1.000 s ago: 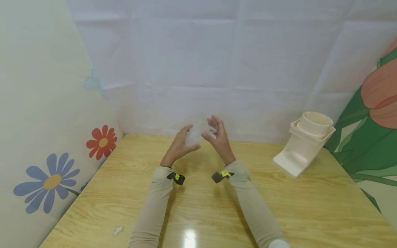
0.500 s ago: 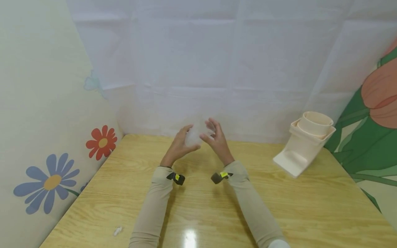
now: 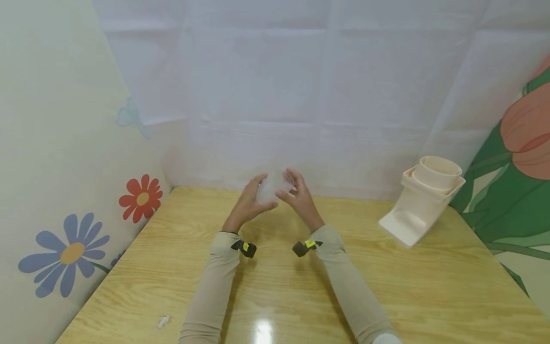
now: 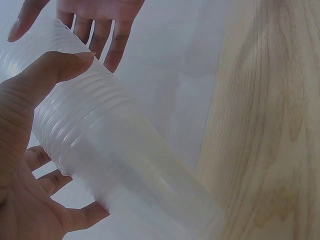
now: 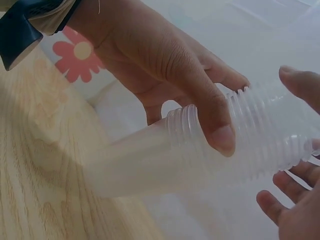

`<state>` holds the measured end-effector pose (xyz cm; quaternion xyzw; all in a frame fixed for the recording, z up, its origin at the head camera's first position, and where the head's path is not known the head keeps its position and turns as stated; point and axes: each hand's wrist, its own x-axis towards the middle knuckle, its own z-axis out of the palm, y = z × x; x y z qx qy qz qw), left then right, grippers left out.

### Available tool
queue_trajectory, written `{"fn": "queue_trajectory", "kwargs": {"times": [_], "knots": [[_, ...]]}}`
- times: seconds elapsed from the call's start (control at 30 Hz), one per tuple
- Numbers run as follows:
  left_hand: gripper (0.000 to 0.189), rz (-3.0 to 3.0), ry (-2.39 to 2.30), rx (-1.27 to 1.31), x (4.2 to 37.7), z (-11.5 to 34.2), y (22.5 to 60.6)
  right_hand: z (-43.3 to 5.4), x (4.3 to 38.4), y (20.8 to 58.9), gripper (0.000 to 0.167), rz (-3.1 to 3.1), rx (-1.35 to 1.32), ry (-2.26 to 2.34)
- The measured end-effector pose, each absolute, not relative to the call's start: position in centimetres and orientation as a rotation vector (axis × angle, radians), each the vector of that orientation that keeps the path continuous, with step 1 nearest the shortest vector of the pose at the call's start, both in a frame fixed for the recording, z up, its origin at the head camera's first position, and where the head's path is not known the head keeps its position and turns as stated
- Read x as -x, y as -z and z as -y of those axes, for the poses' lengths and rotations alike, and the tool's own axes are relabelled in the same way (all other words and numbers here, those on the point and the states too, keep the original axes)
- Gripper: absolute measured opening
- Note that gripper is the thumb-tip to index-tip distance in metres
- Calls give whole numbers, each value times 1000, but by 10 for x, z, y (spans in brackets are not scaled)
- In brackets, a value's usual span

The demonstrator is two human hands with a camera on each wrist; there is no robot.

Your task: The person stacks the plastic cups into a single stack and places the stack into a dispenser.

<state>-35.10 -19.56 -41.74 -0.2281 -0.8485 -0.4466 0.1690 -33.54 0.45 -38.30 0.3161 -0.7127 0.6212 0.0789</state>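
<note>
A stack of clear plastic cups (image 3: 268,188), nested one in another, is held tilted above the table. In the left wrist view, ribbed rims crowd the upper end of the cups (image 4: 130,140), while the smooth lower part slants toward the table. My left hand (image 3: 248,201) grips the stack round the rims, thumb across it and fingers curled on the other side. Around the rim end, my right hand (image 3: 301,198) has its thumb and fingers spread. In the right wrist view, these fingers (image 5: 290,187) are right at the outermost rims.
On the right of the wooden table (image 3: 275,286) stands a cream plastic holder (image 3: 414,210) with a round ring (image 3: 438,171) at its top. A small whitish scrap (image 3: 163,320) lies front left. White cloth (image 3: 258,95) hangs behind the table.
My right hand has moved a little left and down, closer to the stack of cups. The left hand holds the cups in nearly the same place.
</note>
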Motion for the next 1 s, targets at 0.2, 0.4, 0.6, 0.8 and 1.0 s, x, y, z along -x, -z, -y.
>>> {"fn": "queue_trajectory", "kwargs": {"times": [0.2, 0.4, 0.6, 0.8, 1.0], "knots": [[86, 2411, 1265, 668, 351, 196, 417, -7, 338, 389, 73, 2157, -979, -1932], [86, 2398, 1264, 688, 351, 197, 417, -9, 347, 401, 77, 2154, -1023, -2039], [86, 2386, 1245, 727, 351, 198, 417, -8, 366, 422, 84, 2104, -1075, -2124], [85, 2450, 1199, 749, 347, 203, 414, -8, 370, 428, 93, 2083, -1132, -2143], [82, 2480, 1138, 750, 347, 206, 413, -6, 372, 433, 97, 2048, -1140, -2143]]}}
